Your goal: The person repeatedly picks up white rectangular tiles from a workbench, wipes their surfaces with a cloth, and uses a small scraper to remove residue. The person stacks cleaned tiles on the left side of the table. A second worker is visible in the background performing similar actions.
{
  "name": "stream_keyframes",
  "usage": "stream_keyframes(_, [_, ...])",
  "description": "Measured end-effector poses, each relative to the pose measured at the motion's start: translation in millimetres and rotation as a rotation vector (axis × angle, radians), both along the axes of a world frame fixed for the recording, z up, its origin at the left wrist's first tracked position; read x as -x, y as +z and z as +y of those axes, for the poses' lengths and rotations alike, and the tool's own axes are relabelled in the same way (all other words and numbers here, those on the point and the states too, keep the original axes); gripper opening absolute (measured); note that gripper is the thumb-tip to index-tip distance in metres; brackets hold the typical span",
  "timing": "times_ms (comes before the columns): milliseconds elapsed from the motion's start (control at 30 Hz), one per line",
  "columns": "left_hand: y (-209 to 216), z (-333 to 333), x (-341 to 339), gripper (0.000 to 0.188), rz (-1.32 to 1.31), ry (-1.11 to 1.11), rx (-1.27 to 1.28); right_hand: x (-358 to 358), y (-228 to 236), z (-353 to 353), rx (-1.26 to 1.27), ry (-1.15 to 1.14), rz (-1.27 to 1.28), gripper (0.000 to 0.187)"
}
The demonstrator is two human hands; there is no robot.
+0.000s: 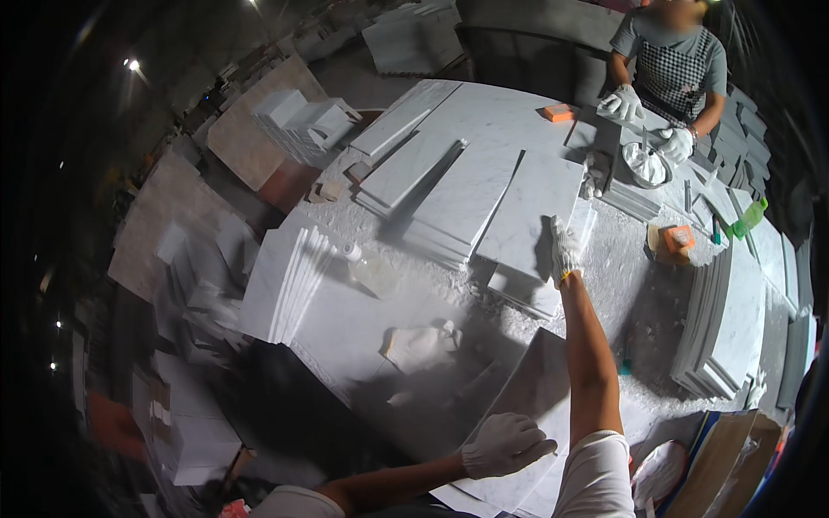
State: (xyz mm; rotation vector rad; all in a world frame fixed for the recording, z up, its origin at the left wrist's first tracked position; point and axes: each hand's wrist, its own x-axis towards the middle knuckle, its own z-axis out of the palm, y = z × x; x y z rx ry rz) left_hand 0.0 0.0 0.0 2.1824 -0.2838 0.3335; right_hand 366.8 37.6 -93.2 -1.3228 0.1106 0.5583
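Note:
My right hand (pixel 566 248), in a white knit glove, reaches far out over the table. It is closed on the right edge of a pale grey-veined marble slab (pixel 531 203); the undersides of its fingers are hidden. My left hand (pixel 508 445), also gloved, hovers low near my body, fingers loosely bent and apart, holding nothing. Below it lies another marble slab (pixel 531 388), partly in shadow. Beside the slab at my right hand, a stack of long marble slabs (pixel 466 207) lies at a slant.
A clear bottle (pixel 370 269) stands by leaning slabs (pixel 294 285); a crumpled glove (pixel 423 345) lies nearer. More slabs (pixel 721 319) stand at right, near an orange block (pixel 679 237). Across the table (pixel 643 302), a gloved co-worker (pixel 673 69) works beside a bowl (pixel 646 166).

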Motion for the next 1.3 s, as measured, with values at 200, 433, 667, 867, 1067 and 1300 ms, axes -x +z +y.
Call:
stream_keyframes(200, [0.9, -1.5, -2.0, 0.020, -0.042, -0.015, -0.018, 8.9, 2.8, 8.2, -0.092, -0.126, -0.154, 0.055])
stream_keyframes(433, [2.7, -0.8, -2.2, 0.021, 0.033, -0.051, 0.004, 18.4, 22.5, 1.6, -0.023, -0.090, -0.061, 0.058])
stream_keyframes(667, [5.1, 4.9, -0.9, 0.027, 0.036, -0.112, 0.055, 8.9, -1.3, 3.1, 0.092, -0.074, -0.294, 0.063])
stream_keyframes(867, [-2.6, 9.1, 9.6, 0.031, -0.001, -0.207, 0.113, 16.1, 2.9, 3.7, 0.050, -0.086, -0.106, 0.064])
stream_keyframes(1067, [-0.2, 20.5, 28.0, 0.030, 0.401, -0.277, 0.215, 23.8, 18.9, 4.9, 0.114, -0.122, -0.138, 0.066])
stream_keyframes(1300, [41.0, 76.7, 36.3, 0.035, 1.025, -0.252, 0.397, 13.2, 2.6, 3.6, 0.178, -0.071, -0.282, 0.055])
